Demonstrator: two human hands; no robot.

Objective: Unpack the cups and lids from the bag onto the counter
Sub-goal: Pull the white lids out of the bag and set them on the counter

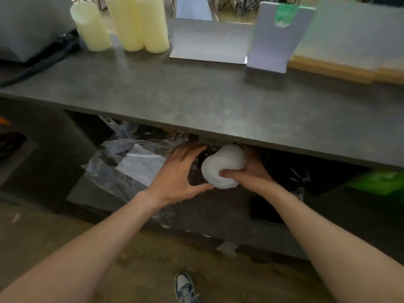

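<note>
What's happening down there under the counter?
A person is reaching onto the shelf below the grey counter. The right hand grips a white stack of cups, tilted on its side, just under the counter's edge. The left hand is spread open beside it, over a crumpled clear plastic bag. Three tall pale yellow stacks stand at the back of the counter.

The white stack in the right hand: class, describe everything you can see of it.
The white stack looks like translucent, frosted plastic, blurred, so single cups or lids cannot be told apart. It lies tilted, its rounded end toward the camera, just below the counter's front edge. The right hand grips it, thumb on top; the left hand is open beside it.
</note>
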